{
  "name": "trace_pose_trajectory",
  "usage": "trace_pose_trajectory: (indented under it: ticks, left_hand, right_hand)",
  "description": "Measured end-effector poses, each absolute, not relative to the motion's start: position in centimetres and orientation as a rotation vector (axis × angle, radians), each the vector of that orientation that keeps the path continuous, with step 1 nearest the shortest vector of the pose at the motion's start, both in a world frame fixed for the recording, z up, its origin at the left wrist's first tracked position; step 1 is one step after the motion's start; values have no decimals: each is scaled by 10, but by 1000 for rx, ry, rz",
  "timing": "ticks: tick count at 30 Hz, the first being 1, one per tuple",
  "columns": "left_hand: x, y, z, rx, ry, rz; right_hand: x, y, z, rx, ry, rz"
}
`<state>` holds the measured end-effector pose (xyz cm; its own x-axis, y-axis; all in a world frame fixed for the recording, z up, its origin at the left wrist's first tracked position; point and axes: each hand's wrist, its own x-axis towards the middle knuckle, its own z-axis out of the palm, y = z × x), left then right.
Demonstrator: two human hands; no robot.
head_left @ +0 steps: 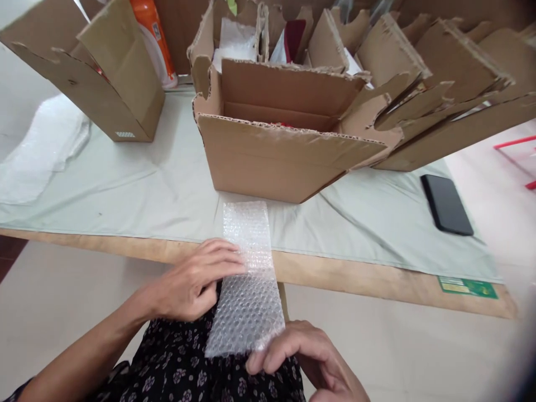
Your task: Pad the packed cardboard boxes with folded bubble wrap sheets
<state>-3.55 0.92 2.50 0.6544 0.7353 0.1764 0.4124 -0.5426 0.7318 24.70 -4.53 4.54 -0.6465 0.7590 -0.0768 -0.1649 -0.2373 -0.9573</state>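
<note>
A strip of clear bubble wrap (pixel 249 315) runs from the tabletop over the front edge and down above my lap. My left hand (pixel 199 276) rests on its left side near the table edge, fingers stretched out across the plastic. At the lower right corner, my right hand (pixel 307 357) pinches the strip between thumb and fingers. Just beyond the strip's far end stands an open cardboard box (pixel 285 159), with something red partly showing inside.
Several cut cardboard bins (pixel 402 50) line the back and right. Another carton (pixel 138 84) stands at left beside an orange bottle (pixel 153 33). More bubble wrap (pixel 42 145) lies at far left. A black phone (pixel 447 204) sits near the table's right end.
</note>
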Motion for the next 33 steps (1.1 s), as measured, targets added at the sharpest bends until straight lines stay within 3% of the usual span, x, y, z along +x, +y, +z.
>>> trace_pose_trajectory:
  ticks: [4, 12, 18, 26, 30, 33]
  left_hand:
    - [-42, -30, 17, 2312, 1013, 553]
    - [-9, -41, -8, 2110, 1172, 1013]
    - [-3, -29, -7, 2097, 1631, 976]
    - [3, -25, -12, 2194, 1812, 901]
    - [-6, -30, -4, 2227, 1790, 938]
    - [-15, -35, 3, 2395, 1523, 877]
  right_hand:
    - [249, -54, 32, -770, -1293, 1979]
    - [243, -64, 11, -659, -1310, 1982]
    - [232, -53, 5, -856, -1459, 1429]
    - [219, -26, -12, -1111, -2237, 461]
    - [215, -15, -19, -1139, -2334, 334]
    - [217, -8, -13, -1072, -2278, 391]
